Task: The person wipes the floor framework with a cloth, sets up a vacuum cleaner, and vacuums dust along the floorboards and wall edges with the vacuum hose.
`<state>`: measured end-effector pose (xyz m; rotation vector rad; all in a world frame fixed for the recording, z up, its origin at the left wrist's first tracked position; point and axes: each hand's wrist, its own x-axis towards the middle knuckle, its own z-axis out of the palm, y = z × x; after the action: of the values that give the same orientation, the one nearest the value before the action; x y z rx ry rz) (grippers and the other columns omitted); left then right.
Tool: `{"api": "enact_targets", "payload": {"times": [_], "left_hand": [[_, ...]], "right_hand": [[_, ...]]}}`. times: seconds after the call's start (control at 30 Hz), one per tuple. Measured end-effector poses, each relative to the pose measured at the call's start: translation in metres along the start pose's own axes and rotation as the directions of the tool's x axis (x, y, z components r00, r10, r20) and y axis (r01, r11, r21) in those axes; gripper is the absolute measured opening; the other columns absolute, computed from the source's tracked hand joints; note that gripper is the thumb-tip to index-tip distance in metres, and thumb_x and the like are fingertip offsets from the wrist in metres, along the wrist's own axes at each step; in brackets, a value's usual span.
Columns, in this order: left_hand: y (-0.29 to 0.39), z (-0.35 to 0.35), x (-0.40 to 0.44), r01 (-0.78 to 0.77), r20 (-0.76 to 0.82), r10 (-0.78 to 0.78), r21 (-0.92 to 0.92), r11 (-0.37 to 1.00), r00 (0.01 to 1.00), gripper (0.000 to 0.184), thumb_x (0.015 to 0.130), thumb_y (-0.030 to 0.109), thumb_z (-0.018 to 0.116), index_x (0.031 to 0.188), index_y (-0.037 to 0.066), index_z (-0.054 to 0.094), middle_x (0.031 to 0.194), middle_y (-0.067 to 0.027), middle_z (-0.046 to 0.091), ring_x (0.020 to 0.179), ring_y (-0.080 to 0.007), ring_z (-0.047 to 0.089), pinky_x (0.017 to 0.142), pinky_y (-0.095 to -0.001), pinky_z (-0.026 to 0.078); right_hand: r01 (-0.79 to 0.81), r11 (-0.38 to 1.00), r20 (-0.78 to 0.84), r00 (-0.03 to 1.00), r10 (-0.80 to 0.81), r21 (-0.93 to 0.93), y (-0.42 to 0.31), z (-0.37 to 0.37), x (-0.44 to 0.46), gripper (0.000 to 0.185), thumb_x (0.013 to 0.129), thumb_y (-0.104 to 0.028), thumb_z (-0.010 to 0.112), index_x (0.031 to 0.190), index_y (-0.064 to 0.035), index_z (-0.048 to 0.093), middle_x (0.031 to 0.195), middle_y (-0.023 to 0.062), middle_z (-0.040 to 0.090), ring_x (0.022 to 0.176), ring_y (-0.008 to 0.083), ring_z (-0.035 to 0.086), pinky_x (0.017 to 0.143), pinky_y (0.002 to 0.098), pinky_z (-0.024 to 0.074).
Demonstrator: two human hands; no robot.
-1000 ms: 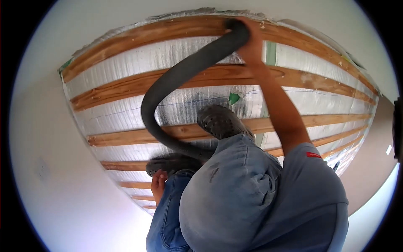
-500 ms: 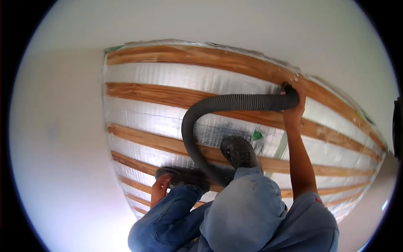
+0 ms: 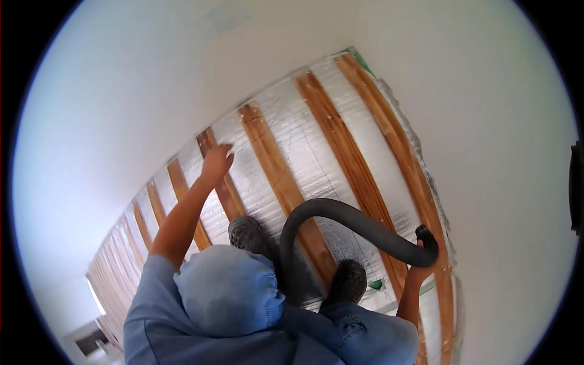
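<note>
My right hand (image 3: 418, 267) is wrapped round the end of a thick grey vacuum hose (image 3: 365, 230). The hose's dark open end (image 3: 422, 232) points up past the fingers, close to the outermost wooden batten (image 3: 395, 140). From there the hose loops over the silver foil sheet (image 3: 292, 131) and runs down between my shoes. Reaching out on the other side, my left hand (image 3: 217, 161) hovers over or touches a shorter batten (image 3: 228, 196); contact is unclear. Its fingers look loosely apart, with nothing visible in them.
Dark clogs (image 3: 248, 236) are on my feet among the battens. A green scrap (image 3: 376, 284) lies on the foil near the other clog (image 3: 348, 281). Pale walls (image 3: 499, 152) border the foil's torn edge, and more battens recede to the lower left.
My view has turned, so the battens now run more upright. My left hand has left the side of my shoe and stretched forward. My right hand still grips the hose.
</note>
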<state>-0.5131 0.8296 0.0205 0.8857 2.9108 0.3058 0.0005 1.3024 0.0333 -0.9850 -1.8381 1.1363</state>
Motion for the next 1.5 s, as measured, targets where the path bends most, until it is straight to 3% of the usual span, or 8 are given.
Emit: {"api": "enact_targets", "payload": {"times": [0.1,0.3,0.47,0.73,0.87,1.13,1.27,1.5], "left_hand": [[-0.011,0.027,0.057,-0.043,-0.223,0.051,0.041,0.998,0.973,0.043,0.086,0.010,0.072,0.128,0.005,0.067,0.130,-0.0176,0.067,0.119,-0.0390,0.063,0.101,-0.0495,0.053],[-0.019,0.064,0.119,0.076,-0.361,-0.027,0.122,0.990,0.932,0.047,0.088,0.009,0.069,0.134,0.004,0.063,0.131,-0.0160,0.064,0.125,-0.0360,0.060,0.108,-0.0479,0.048],[-0.024,0.084,0.126,0.229,-0.295,-0.225,-0.024,0.973,0.929,0.038,0.090,0.005,0.063,0.127,0.007,0.063,0.117,-0.0129,0.067,0.103,-0.0314,0.069,0.087,-0.0434,0.057],[-0.047,0.091,0.136,0.179,-0.479,-0.191,-0.070,0.981,0.857,0.016,0.086,0.006,0.069,0.102,0.008,0.066,0.089,-0.0087,0.069,0.072,-0.0294,0.072,0.059,-0.0405,0.058],[-0.048,0.085,0.126,0.125,-0.467,-0.155,-0.096,0.988,0.870,0.008,0.085,0.007,0.069,0.086,0.010,0.062,0.086,-0.0080,0.069,0.072,-0.0286,0.072,0.059,-0.0404,0.058],[-0.041,0.097,0.110,0.050,-0.502,-0.174,-0.251,0.967,0.847,0.010,0.082,0.003,0.069,0.088,0.008,0.063,0.082,-0.0064,0.065,0.073,-0.0279,0.070,0.061,-0.0404,0.058],[-0.042,0.103,0.107,0.032,-0.540,-0.224,-0.342,0.939,0.811,0.007,0.087,0.007,0.070,0.089,0.010,0.065,0.080,-0.0075,0.064,0.073,-0.0312,0.068,0.061,-0.0440,0.056],[-0.041,0.099,0.103,0.046,-0.550,-0.250,-0.357,0.933,0.797,0.011,0.082,0.008,0.074,0.086,0.009,0.064,0.079,-0.0071,0.063,0.072,-0.0289,0.068,0.062,-0.0422,0.056]], "right_hand": [[0.061,0.924,0.053,0.998,-0.044,-0.377,-0.068,-0.004,0.011,0.047,0.092,0.006,0.075,0.137,0.0006,0.061,0.131,0.0146,0.067,0.119,0.0264,0.065,0.104,0.0396,0.0525],[-0.065,0.921,0.056,0.994,0.093,-0.384,-0.153,0.002,0.015,0.044,0.095,-0.002,0.075,0.137,-0.0017,0.062,0.130,0.0100,0.066,0.120,0.0229,0.064,0.106,0.0378,0.0512],[0.068,0.873,0.202,0.979,0.035,-0.484,-0.224,0.031,0.030,0.042,0.100,-0.011,0.074,0.138,-0.0015,0.059,0.129,0.0120,0.064,0.119,0.0222,0.063,0.105,0.0383,0.0517],[0.424,0.730,0.519,0.848,-0.111,-0.536,-0.287,0.090,0.071,0.041,0.099,-0.014,0.074,0.135,0.0022,0.062,0.132,0.0111,0.065,0.120,0.0227,0.064,0.107,0.0362,0.0502],[0.497,0.797,0.708,0.694,-0.129,-0.342,-0.286,0.164,0.103,0.045,0.092,-0.007,0.079,0.133,0.0008,0.063,0.130,0.0114,0.066,0.120,0.0239,0.063,0.108,0.0357,0.0480],[0.467,0.880,0.836,0.514,-0.189,-0.088,-0.242,0.396,0.122,0.051,0.085,-0.012,0.092,0.130,-0.0009,0.069,0.119,0.0119,0.075,0.111,0.0216,0.071,0.103,0.0334,0.0529],[0.679,0.691,0.815,0.239,-0.528,0.249,-0.222,0.515,0.107,0.062,0.070,0.004,0.087,0.128,-0.0087,0.072,0.117,0.0138,0.075,0.111,0.0340,0.070,0.097,0.0403,0.0562],[0.371,0.719,0.764,0.035,-0.644,0.588,-0.201,0.644,0.053,0.050,0.083,0.004,0.083,0.129,-0.0090,0.069,0.134,0.0158,0.068,0.132,0.0346,0.060,0.110,0.0405,0.0506]]}}
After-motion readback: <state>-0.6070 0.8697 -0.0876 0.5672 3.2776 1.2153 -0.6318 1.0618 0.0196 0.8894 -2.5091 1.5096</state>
